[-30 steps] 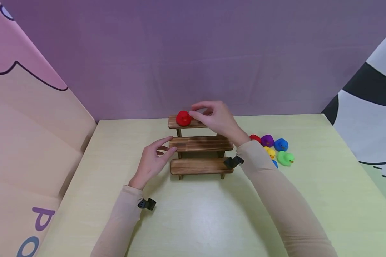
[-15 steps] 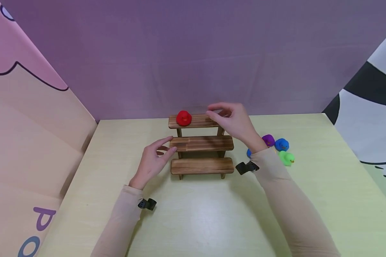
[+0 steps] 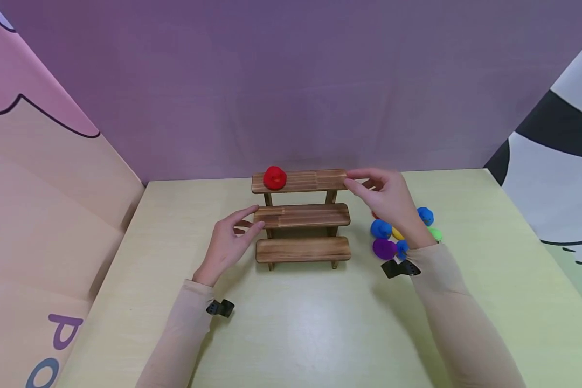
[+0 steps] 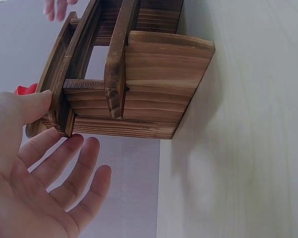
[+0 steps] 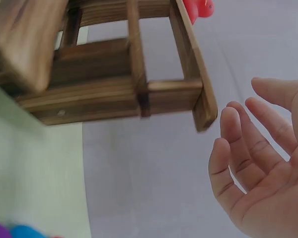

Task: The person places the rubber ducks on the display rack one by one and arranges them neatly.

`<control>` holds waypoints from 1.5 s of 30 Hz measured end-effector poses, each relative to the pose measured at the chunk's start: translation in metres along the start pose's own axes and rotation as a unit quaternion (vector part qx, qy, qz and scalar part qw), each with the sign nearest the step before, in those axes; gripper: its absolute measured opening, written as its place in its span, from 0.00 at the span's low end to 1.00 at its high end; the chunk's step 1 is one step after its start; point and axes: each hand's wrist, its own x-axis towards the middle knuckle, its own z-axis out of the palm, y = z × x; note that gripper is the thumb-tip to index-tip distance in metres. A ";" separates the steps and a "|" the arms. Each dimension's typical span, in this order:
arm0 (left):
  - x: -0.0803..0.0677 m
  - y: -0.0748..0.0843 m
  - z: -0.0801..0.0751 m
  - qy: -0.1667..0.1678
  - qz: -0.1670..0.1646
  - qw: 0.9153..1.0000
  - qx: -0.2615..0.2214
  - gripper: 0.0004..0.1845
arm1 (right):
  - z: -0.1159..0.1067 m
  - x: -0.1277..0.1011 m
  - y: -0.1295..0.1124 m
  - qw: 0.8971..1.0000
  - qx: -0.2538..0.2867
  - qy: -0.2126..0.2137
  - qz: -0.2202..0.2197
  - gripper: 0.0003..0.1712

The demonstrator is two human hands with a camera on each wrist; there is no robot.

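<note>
Pale yellow-green tabletop [image 3: 310,334] against a purple backdrop. A three-step stand [image 3: 300,218] of dark-grained scorched wood stands centred; a glossy red duck [image 3: 274,177] sits at the left end of its top plank. Left hand [image 3: 228,242] open, fingertips at the middle plank's left end. Right hand [image 3: 390,196] empty, fingers loosely spread, just beside the top plank's right end; contact unclear. Small coloured ducks [image 3: 383,240] lie partly hidden beneath that wrist.

red duck [image 4: 26,89]: mostly hidden behind shelf [image 4: 134,84] | yellow duck [image 3: 396,234]: partly behind right hand [image 3: 390,196]
</note>
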 end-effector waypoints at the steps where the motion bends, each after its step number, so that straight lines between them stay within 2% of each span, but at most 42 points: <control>1: 0.000 0.000 0.000 0.000 0.000 1.000 0.000 0.26 | -0.002 -0.002 0.003 1.000 -0.005 0.003 0.004 0.23; 8: 0.000 -0.002 0.002 -0.002 0.002 1.000 -0.004 0.26 | -0.014 -0.019 0.029 0.999 -0.035 0.008 0.009 0.24; 12: 0.000 -0.001 0.002 -0.002 0.003 1.000 -0.005 0.26 | -0.024 -0.028 0.044 0.999 -0.034 0.016 0.006 0.22; 21: 0.000 -0.001 0.001 0.001 0.004 1.000 -0.013 0.26 | -0.041 -0.044 0.072 0.998 -0.035 0.024 0.041 0.23; 26: 0.000 -0.001 0.001 0.003 0.003 1.000 -0.011 0.25 | -0.046 -0.054 0.087 0.998 -0.041 0.024 0.035 0.23; 34: 0.001 -0.001 0.002 -0.002 0.008 1.000 -0.006 0.26 | -0.058 -0.069 0.110 0.997 -0.055 0.025 0.050 0.24; 45: 0.000 -0.001 0.002 -0.004 0.003 1.000 0.004 0.26 | -0.083 -0.083 0.136 0.990 -0.071 0.042 0.116 0.32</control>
